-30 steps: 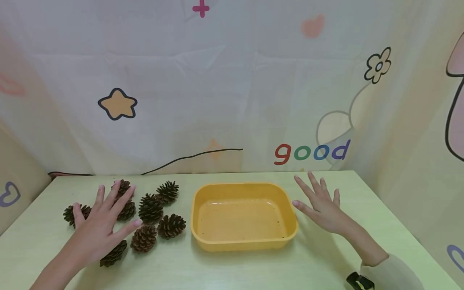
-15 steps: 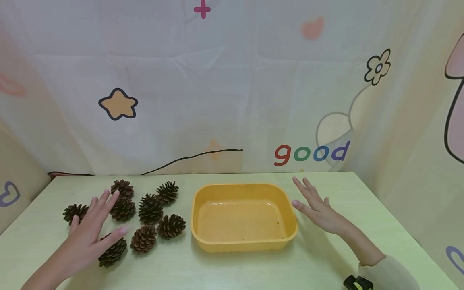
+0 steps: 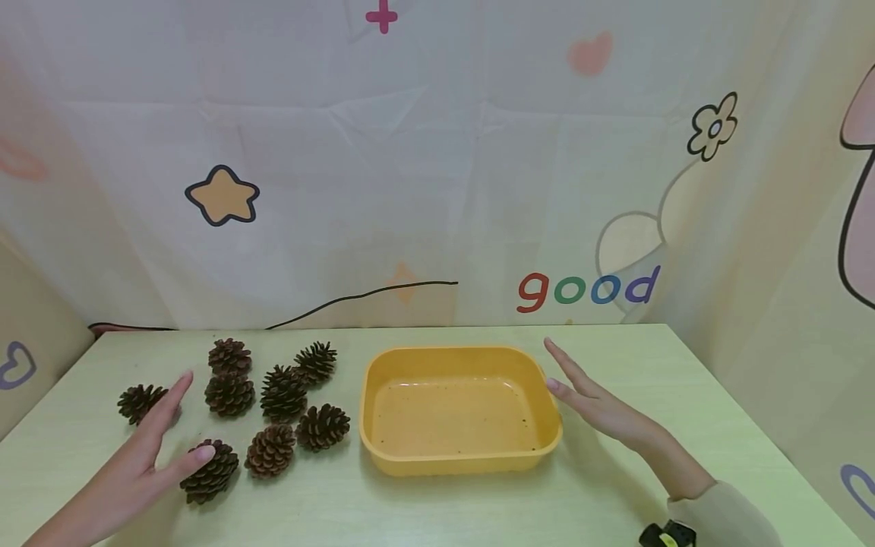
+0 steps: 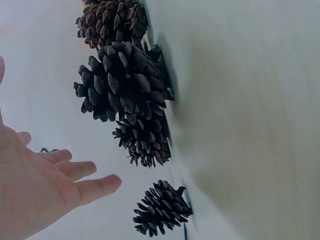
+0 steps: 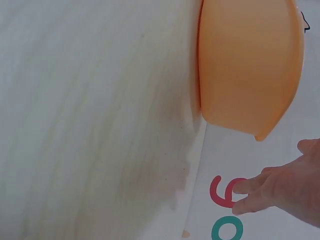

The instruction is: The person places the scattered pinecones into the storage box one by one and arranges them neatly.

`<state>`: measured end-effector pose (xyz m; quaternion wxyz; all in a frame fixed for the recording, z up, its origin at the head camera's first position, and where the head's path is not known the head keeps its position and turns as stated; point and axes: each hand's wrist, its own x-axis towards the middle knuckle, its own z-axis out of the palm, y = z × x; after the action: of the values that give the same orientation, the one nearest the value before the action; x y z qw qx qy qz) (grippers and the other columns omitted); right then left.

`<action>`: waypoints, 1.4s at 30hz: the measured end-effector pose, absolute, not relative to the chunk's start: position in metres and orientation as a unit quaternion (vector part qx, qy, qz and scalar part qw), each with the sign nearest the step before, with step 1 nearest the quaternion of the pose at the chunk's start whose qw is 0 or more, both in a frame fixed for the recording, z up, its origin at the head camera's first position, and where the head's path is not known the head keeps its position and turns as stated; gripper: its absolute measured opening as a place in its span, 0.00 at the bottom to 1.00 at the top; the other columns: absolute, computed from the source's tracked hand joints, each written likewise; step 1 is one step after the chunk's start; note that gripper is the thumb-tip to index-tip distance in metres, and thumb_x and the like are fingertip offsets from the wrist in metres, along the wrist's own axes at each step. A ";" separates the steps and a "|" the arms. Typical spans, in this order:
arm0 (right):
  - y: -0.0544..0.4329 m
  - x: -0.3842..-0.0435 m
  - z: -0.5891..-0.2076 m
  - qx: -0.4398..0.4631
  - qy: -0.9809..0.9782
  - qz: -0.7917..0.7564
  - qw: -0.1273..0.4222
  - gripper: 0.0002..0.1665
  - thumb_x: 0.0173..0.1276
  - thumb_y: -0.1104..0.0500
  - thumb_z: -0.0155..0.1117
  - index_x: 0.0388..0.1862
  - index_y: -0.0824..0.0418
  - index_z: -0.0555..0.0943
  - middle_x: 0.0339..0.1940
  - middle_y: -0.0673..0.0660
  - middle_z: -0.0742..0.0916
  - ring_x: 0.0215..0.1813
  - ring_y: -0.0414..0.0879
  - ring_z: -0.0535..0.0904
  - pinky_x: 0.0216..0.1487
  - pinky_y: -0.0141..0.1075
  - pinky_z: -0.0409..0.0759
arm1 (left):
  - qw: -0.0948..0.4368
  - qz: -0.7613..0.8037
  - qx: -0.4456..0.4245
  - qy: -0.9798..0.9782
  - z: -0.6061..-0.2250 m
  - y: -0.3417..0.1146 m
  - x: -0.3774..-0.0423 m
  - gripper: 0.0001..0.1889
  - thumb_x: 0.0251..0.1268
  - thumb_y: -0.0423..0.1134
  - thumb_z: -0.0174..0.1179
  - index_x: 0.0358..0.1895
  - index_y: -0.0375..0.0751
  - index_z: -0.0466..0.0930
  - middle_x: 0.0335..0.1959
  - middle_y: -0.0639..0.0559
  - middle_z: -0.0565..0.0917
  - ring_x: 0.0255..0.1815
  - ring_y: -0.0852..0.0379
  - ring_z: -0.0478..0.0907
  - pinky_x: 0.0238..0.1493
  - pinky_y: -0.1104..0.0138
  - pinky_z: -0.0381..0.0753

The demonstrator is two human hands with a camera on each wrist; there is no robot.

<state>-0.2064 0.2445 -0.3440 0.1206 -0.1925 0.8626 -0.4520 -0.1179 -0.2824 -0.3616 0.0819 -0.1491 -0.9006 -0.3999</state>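
A yellow, rounded-rectangular plastic tray (image 3: 459,465) stands on a pale green, wood-grained table (image 3: 410,513). Eight brown, scaly, woody pine cones (image 3: 284,395) lie loosely clustered to the left of the tray. The left hand (image 3: 137,469) hovers near the cones farthest left of the tray, its fingers extended and gripping nothing. The right hand (image 3: 611,414), also empty with fingers extended, hovers just beside the tray's right end, and a pale printed cloth (image 3: 383,175) hangs behind the tray
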 end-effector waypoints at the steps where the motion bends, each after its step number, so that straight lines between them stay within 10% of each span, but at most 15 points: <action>1: 0.244 -0.206 -0.344 -0.192 0.859 -0.458 0.127 0.36 0.74 0.49 0.39 0.74 0.45 0.36 0.74 0.58 0.39 0.71 0.66 0.31 0.57 0.73 0.41 | 0.079 -0.403 -0.148 -0.900 -0.363 -0.283 -0.118 0.47 0.62 0.36 0.56 0.71 0.63 0.30 0.73 0.50 0.34 0.69 0.34 0.35 0.46 0.25 0.44; 15: 0.245 -0.209 -0.348 -0.174 0.849 -0.475 0.153 0.36 0.74 0.46 0.39 0.74 0.44 0.36 0.74 0.63 0.43 0.71 0.66 0.33 0.57 0.72 0.38 | 0.018 -0.402 -0.111 -0.909 -0.377 -0.297 -0.118 0.52 0.57 0.38 0.62 0.72 0.59 0.27 0.67 0.28 0.50 0.59 0.24 0.55 0.39 0.31 0.65; 42: 0.253 -0.218 -0.358 -0.181 0.802 -0.527 0.214 0.38 0.71 0.52 0.48 0.74 0.53 0.44 0.72 0.68 0.49 0.69 0.64 0.53 0.62 0.49 0.64 | -0.094 -0.431 -0.116 -0.890 -0.386 -0.305 -0.126 0.44 0.53 0.39 0.64 0.68 0.33 0.45 0.63 0.25 0.58 0.58 0.28 0.58 0.44 0.49 0.78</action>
<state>-0.2183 0.2526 -0.3582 0.2135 -0.1812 0.8021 -0.5275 -0.1259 -0.3050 -0.3860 -0.0944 -0.1160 -0.8899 -0.4310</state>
